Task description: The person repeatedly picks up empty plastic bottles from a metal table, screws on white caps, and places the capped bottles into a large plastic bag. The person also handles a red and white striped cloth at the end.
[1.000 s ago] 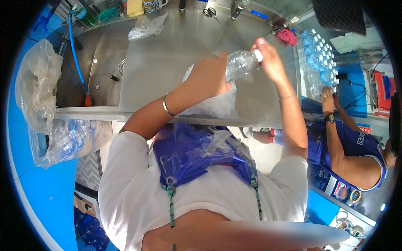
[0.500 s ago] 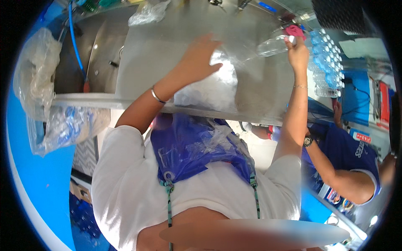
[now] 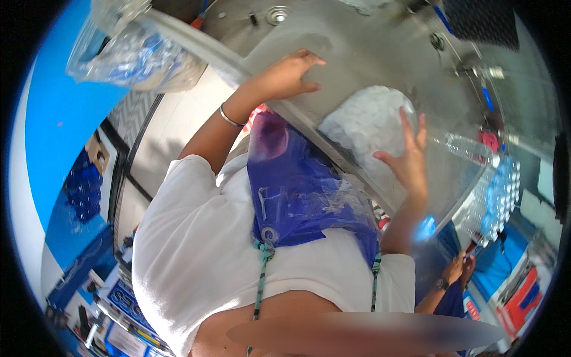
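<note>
Over the steel counter (image 3: 351,56), near its front edge, my left hand (image 3: 291,74) is raised with thumb and fingers apart, holding nothing. A clear plastic bag (image 3: 369,122) full of small white pieces that look like bottle caps lies on the counter. My right hand (image 3: 410,157) reaches to the bag's right side, fingers spread. Whether its fingertips touch the bag I cannot tell. Beyond that hand, a clear plastic bottle (image 3: 467,147) lies on its side with its white cap pointing right.
Several capped bottles (image 3: 502,199) stand grouped at the counter's right end. A co-worker's hands (image 3: 457,271) are below them. The sink drain (image 3: 278,16) lies at the far left. A clear bag of blue-and-white items (image 3: 140,56) hangs beside the sink.
My right hand has let go of the clear bottle and moved to the bag, its fingers now spread. The whole view has turned, and the co-worker shows less.
</note>
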Demonstrator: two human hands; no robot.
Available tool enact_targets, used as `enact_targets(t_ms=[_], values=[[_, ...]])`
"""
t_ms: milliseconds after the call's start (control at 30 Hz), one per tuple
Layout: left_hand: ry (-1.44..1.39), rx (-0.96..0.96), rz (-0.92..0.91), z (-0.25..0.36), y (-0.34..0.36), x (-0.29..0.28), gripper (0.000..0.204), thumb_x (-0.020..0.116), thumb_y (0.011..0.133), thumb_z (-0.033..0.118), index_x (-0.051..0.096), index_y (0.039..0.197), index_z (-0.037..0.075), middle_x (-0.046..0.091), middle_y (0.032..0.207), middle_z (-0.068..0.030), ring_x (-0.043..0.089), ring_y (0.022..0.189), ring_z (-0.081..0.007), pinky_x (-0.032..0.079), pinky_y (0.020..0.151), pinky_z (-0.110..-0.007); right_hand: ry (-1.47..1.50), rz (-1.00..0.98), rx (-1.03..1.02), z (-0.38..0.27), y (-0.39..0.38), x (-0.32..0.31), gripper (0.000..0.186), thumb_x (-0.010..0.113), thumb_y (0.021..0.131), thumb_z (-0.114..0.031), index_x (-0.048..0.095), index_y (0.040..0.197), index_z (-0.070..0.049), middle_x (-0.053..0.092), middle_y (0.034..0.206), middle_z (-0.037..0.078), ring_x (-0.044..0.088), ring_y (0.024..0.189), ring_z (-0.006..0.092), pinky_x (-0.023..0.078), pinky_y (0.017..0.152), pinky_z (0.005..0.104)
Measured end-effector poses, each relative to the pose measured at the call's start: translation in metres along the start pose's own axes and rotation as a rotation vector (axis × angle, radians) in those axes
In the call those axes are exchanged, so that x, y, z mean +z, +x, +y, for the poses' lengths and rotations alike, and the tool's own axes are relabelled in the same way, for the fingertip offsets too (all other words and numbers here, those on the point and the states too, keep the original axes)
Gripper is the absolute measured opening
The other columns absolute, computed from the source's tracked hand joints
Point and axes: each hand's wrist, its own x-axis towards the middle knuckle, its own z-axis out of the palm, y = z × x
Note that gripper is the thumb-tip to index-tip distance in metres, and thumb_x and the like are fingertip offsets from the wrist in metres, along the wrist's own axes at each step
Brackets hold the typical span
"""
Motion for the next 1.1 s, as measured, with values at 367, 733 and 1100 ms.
enact_targets(t_ms=[367, 733, 1100], values=[[-0.251, -0.427, 0.243, -0.067, -0.139, -0.063, 0.034, 0.06, 0.085, 0.01, 0.062, 0.118, 0.005, 0.069, 0.108, -0.0119, 0.065, 0.101, -0.0217, 0.049, 0.088, -0.035, -0.429, 0.239, -0.094, -0.092, 0.057, 0.048, 0.073, 0.081, 0.073, -0.03, 0.05, 0.138, -0.021, 0.031, 0.15, 0.02, 0.028, 0.136, 0.0456, 0.028, 0.109, 0.0542], [-0.177, -0.368, -0.052, -0.171, -0.258, -0.066, 0.037, 0.061, 0.083, 0.012, 0.062, 0.118, 0.0, 0.068, 0.105, -0.0175, 0.065, 0.097, -0.0279, 0.05, 0.091, -0.036, 0.292, -0.591, -0.294, -0.206, 0.016, 0.215, 0.029, 0.06, 0.088, -0.012, 0.063, 0.116, -0.006, 0.066, 0.103, 0.016, 0.064, 0.093, 0.0299, 0.05, 0.083, 0.0376], [0.094, -0.269, -0.236, -0.205, -0.316, -0.143, 0.037, 0.063, 0.082, 0.017, 0.061, 0.116, 0.003, 0.066, 0.107, -0.0175, 0.063, 0.1, -0.0317, 0.05, 0.087, -0.039, 0.33, -0.317, -0.247, -0.23, 0.0, 0.259, 0.03, 0.064, 0.087, -0.014, 0.064, 0.115, -0.007, 0.066, 0.108, 0.017, 0.066, 0.095, 0.0297, 0.051, 0.082, 0.0371]])
